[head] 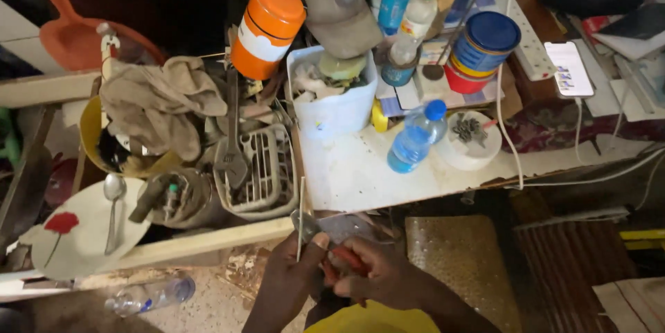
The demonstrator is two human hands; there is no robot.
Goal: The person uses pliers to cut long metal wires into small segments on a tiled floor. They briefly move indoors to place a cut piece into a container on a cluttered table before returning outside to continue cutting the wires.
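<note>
Low in the head view, my left hand (289, 274) pinches a thin metal rod (301, 201) that stands nearly upright in front of the bench edge. My right hand (377, 274) is closed around the red handles of a pair of pliers (343, 255). The grey jaws of the pliers meet the rod just above my left thumb. Both hands sit close together over a flat grey metal piece (346, 226) below the white worktop (360, 174).
A blue-capped water bottle (415, 138) lies on the worktop beside a white tub (332, 101), an orange can (267, 28) and a blue tin (485, 46). A wrench (231, 139), a rag (156, 101), a plate with spoon (80, 229) and a phone (569, 68) crowd the shelf.
</note>
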